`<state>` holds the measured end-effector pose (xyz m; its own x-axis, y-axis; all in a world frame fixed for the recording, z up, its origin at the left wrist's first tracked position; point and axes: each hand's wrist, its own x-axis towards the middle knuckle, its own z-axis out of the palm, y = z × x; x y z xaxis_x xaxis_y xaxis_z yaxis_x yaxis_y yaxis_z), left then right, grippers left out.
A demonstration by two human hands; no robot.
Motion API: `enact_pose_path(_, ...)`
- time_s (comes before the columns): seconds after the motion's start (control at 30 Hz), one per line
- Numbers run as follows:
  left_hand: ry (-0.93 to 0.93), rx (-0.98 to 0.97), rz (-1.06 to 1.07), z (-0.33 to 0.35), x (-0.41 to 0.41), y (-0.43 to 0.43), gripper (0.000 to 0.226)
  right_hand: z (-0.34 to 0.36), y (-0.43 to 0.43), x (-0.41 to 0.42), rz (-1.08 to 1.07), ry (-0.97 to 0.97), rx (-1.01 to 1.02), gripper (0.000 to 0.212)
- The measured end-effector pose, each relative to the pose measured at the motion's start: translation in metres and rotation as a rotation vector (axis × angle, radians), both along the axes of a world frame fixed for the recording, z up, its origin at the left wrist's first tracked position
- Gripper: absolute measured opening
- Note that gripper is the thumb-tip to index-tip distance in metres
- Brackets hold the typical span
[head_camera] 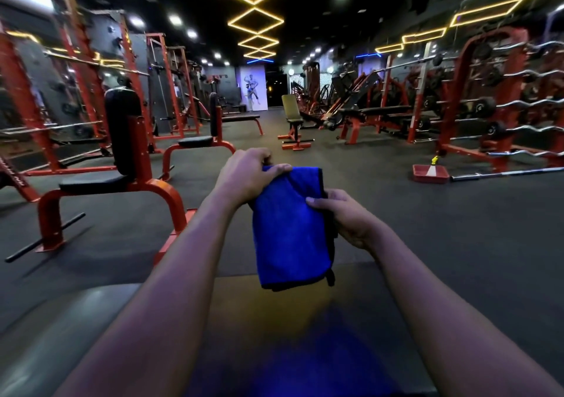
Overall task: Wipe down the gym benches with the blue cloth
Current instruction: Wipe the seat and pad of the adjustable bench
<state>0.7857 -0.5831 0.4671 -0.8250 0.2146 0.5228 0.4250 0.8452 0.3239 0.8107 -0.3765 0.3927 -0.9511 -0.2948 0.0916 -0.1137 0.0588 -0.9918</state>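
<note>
A folded blue cloth with a dark edge hangs in front of me, held by both hands. My left hand grips its top left corner, fingers curled over the fold. My right hand pinches its right edge, thumb on the front. Below the cloth lies a dark padded bench, close to me and partly hidden by my forearms. A red-framed seat bench with a black upright back pad stands at the left. Another red seat bench stands behind it.
An olive adjustable bench stands mid-floor further back. A flat bench sits at the back left. Red racks with barbells line the left wall and right side. A red step platform and a barbell lie on the floor at right.
</note>
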Motion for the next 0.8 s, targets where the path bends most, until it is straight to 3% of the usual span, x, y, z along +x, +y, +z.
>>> enact_pose_path(0.1, -0.073, 0.040, -0.021, -0.007, -0.002, -0.005, 0.048, 0.003, -0.001, -0.001, 0.016, -0.007, -0.124, 0.023)
enact_pose_path(0.17, -0.102, 0.066, -0.024, -0.014, -0.005, -0.010, 0.046, 0.011, -0.002, -0.005, -0.019, 0.045, -0.021, 0.022)
enact_pose_path(0.33, -0.173, 0.100, 0.092, -0.051, -0.017, -0.048, 0.042, 0.042, 0.005, -0.027, -0.170, 0.243, 0.509, 0.028)
enact_pose_path(0.47, -0.267, 0.050, 0.195, -0.102, -0.025, -0.083, 0.042, 0.009, -0.016, -0.037, 0.003, 0.218, 1.055, 0.041)
enact_pose_path(0.6, -0.432, -0.073, 0.273, -0.161, -0.027, -0.115, 0.041, -0.066, -0.037, -0.044, 0.197, 0.120, 1.096, 0.033)
enact_pose_path(0.8, -0.661, -0.182, 0.326, -0.196, -0.028, -0.150, 0.056, -0.073, -0.038, -0.061, 0.122, -0.049, 1.194, 0.038)
